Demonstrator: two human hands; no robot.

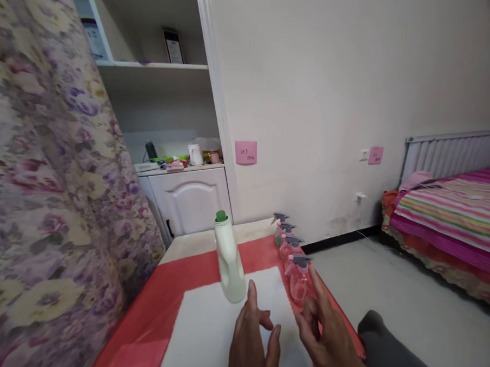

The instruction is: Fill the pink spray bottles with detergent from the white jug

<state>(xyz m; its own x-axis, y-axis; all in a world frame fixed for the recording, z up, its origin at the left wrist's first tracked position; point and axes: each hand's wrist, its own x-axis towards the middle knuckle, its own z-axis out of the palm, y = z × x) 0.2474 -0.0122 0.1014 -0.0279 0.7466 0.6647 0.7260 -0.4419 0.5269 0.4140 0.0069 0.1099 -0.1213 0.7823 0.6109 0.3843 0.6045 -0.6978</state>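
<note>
A tall white bottle with a green cap (229,258) stands on a white mat (206,328) laid over a red cloth on the table (154,309). My left hand (254,335) hovers over the mat just in front of the bottle, fingers stretched and holding nothing. My right hand (323,327) is open beside it, fingertips close to the nearest of several clear pink spray bottles (298,280) lined along the table's right edge. A greenish spray bottle (280,228) stands at the far end of that row.
A flowered curtain (45,185) hangs close on the left. Behind the table stands a white cabinet (189,197) with small items on its counter. A bed with a striped cover (450,214) is at the right, with bare floor between.
</note>
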